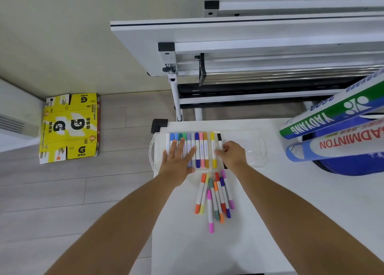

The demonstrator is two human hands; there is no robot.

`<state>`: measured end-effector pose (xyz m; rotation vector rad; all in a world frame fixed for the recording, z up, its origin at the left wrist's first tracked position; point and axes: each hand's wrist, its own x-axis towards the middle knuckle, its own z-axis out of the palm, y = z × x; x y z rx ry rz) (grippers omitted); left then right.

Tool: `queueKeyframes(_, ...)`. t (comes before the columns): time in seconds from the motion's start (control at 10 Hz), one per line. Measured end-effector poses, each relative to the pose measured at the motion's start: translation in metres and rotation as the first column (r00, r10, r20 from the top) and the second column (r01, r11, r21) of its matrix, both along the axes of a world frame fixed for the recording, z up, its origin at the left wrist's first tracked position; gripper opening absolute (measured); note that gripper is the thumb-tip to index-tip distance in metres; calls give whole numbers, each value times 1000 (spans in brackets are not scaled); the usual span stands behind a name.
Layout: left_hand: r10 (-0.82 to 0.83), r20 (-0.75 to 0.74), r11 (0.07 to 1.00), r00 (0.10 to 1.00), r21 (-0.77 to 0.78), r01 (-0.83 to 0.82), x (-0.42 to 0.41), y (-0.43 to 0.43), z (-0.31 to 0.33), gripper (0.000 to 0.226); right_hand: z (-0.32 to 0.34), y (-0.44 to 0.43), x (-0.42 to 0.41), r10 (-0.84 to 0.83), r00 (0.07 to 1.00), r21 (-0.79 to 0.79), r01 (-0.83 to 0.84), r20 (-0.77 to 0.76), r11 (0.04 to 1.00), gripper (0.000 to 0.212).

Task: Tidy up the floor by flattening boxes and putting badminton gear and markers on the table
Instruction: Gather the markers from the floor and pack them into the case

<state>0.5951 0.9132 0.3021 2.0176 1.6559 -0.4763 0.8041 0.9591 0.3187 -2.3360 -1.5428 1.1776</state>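
Note:
A clear plastic marker case (254,148) lies on the white table (270,222), with a row of coloured markers (200,150) inside. My left hand (178,160) lies flat, fingers spread, on the left markers of that row. My right hand (232,153) pinches the black marker (219,139) at the row's right end. Several loose markers (216,195) lie in a bunch on the table just in front of the case. Two shuttlecock tubes (332,116) rest on a blue racket bag (353,164) at the right. A flattened yellow box (70,127) lies on the floor by the wall.
A second white table (228,31) with a metal frame and rails stands beyond, close to the near table's far edge. Grey wood-look floor (72,191) spreads to the left. A white radiator (12,127) sits at the far left.

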Motion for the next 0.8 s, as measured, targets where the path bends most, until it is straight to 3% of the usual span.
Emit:
queueKeyframes(0.3,-9,-4,1000,1000,-15,9,1,0,5,78,-3,-6,-2,13,997,4,-14,81,1000,32)
queueKeyframes(0.6,-6,-2,1000,1000,-6,6,0,0,1,77,-10,7,-7,11,990,-24,-8,138,1000,29)
queueKeyframes(0.8,-8,9,1000,1000,11,7,-2,0,-4,78,-13,9,-6,83,959,-33,-76,273,997,32)
